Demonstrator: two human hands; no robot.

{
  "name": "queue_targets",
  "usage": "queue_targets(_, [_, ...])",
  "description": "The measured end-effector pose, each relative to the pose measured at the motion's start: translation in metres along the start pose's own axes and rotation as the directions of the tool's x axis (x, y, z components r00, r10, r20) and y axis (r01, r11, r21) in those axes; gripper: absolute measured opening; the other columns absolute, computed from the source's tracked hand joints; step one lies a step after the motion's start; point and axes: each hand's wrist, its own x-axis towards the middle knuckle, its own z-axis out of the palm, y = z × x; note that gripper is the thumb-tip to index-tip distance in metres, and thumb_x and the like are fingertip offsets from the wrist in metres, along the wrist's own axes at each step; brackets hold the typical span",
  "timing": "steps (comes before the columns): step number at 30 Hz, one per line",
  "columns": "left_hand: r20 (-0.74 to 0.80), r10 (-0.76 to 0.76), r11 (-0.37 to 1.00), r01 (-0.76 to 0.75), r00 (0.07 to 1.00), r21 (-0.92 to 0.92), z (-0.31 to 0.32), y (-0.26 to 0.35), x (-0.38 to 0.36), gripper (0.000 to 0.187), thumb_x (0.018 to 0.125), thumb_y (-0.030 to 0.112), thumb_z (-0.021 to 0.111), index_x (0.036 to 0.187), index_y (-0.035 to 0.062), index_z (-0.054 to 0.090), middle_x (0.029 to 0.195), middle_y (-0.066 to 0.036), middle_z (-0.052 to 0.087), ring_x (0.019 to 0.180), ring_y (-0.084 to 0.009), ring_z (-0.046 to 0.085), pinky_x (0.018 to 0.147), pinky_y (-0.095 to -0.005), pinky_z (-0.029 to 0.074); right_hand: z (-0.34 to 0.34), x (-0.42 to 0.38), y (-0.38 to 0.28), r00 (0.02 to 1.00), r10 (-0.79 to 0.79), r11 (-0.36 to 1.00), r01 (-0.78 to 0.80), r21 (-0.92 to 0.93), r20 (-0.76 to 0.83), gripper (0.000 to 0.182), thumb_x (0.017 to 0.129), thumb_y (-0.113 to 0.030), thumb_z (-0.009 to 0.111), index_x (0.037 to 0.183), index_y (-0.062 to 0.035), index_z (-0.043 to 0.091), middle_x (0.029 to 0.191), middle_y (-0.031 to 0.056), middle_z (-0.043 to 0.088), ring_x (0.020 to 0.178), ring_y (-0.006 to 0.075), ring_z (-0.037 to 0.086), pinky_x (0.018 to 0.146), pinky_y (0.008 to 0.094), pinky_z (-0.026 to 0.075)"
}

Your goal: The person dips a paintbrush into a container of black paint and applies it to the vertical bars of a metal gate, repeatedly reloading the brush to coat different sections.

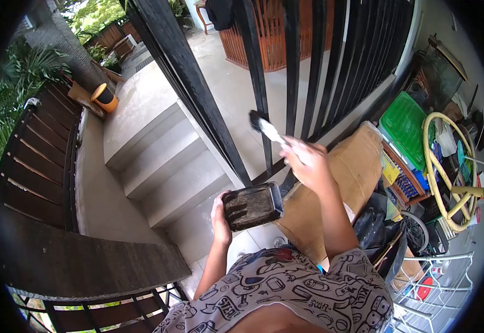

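Note:
My right hand (307, 161) is closed around the handle of a paintbrush (270, 131). The brush's dark, paint-coated bristles point up and left, close to a black railing bar (261, 91). Lower down, my left hand (218, 216) grips the left side of a rectangular paint tray (253, 206). Dark paint streaks and smears cover the inside of the tray, which is tilted toward me. The palm and some fingers of my left hand are hidden behind the tray.
Concrete steps (167, 166) descend on the left, beside a dark slatted fence (36, 161). Flattened cardboard (331, 183) leans below the railing. At right are a green plastic lid (403, 130), a coiled yellow hose (429, 166) and a white wire rack (436, 283).

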Motion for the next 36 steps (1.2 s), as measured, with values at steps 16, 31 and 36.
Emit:
queue_targets(16, [0.022,-0.014,1.0,0.015,1.0,-0.026,0.004,0.011,0.012,0.048,0.107,0.036,0.035,0.132,0.0017,0.057,0.128,-0.011,0.06,0.121,-0.0211,0.054,0.109,-0.0355,0.039,-0.004,0.009,-0.016,0.952,0.307,0.95,-0.307,0.052,-0.003,0.019,0.093,-0.002,0.065,0.11,0.0069,0.067,0.083,0.0203,0.072,0.07,0.0292,0.073,0.064,0.0332,0.056])
queue_targets(31, [0.061,-0.015,0.999,0.012,0.998,0.04,0.011,0.007,0.006,0.048,0.109,0.036,0.034,0.131,0.0009,0.058,0.127,-0.011,0.061,0.12,-0.0219,0.055,0.108,-0.0355,0.039,-0.01,0.016,-0.002,0.973,0.226,0.944,-0.209,0.255,-0.041,0.029,0.094,0.004,0.062,0.122,0.0036,0.066,0.084,0.0117,0.074,0.064,0.0118,0.066,0.061,0.0257,0.055])
queue_targets(36, [0.044,-0.01,1.0,0.011,0.999,-0.009,0.011,0.009,0.002,0.048,0.108,0.037,0.035,0.131,0.0007,0.058,0.127,-0.011,0.061,0.119,-0.022,0.056,0.108,-0.0356,0.04,-0.026,0.002,-0.035,0.97,0.162,0.982,-0.141,0.128,-0.18,0.03,0.093,0.007,0.061,0.122,0.0042,0.066,0.084,0.0122,0.074,0.067,0.0118,0.069,0.061,0.0269,0.055])
